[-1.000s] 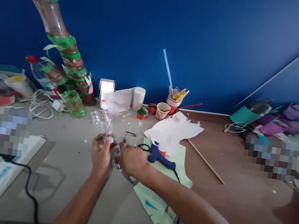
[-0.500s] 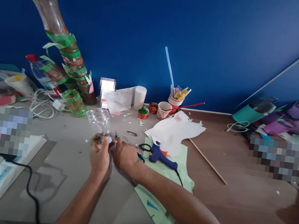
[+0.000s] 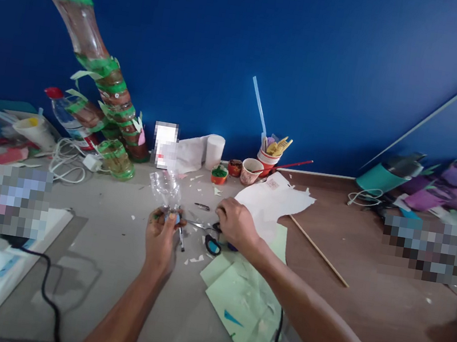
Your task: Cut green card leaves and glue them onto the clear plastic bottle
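Clamped on the clear plastic bottle piece (image 3: 165, 189), that's the left hand's (image 3: 160, 238) grip, over the tabletop (image 3: 115, 280)! Behind it, green stuff (image 3: 219, 171) sits in the small red cup (image 3: 219, 180), while the red-and-white cup (image 3: 268, 160) carries yellow forks (image 3: 280, 145) and a pale straw (image 3: 259, 106). And there goes the right hand (image 3: 239, 225): beside the left a moment ago, now off rightward, more of the scissors (image 3: 211, 252) showing beside it. Fingers curled, forearm slanting across; whether that grip holds the scissors, I can't tell.
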